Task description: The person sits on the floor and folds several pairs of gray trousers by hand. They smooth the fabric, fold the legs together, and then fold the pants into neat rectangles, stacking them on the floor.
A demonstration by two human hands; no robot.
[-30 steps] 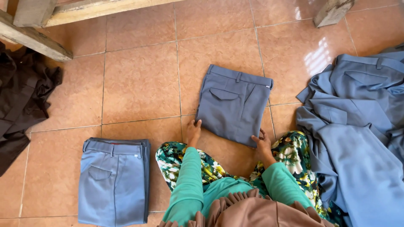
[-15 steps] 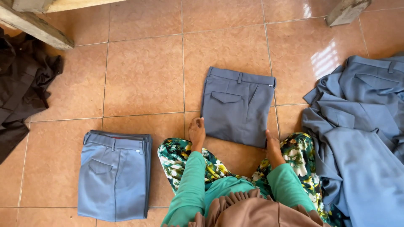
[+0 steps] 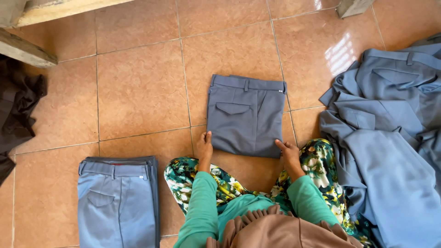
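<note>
One pair of grey trousers [image 3: 245,115] lies folded into a neat rectangle on the tiled floor [image 3: 138,82], waistband away from the person, one welt pocket showing. The cloth looks smooth and matte, with crisp edges. The left hand [image 3: 204,146] rests flat at the near left corner, fingers together and pointing up along the edge. The right hand [image 3: 288,153] sits at the near right corner, fingers loosely bent, forefinger touching the fold; neither hand pinches the fabric.

To the left, near the person's knee, a stack [image 3: 118,202] of lighter blue-grey trousers lies folded the same way; at least two layers show at its edge. On the right a loose heap [image 3: 390,138] of blue-grey trousers sprawls, rumpled, too tangled to count. One dark crumpled garment [image 3: 18,110] lies at the far left. The tiles are glossy orange-brown squares. Two rough wooden beams [image 3: 27,48] cross the upper left corner.
</note>
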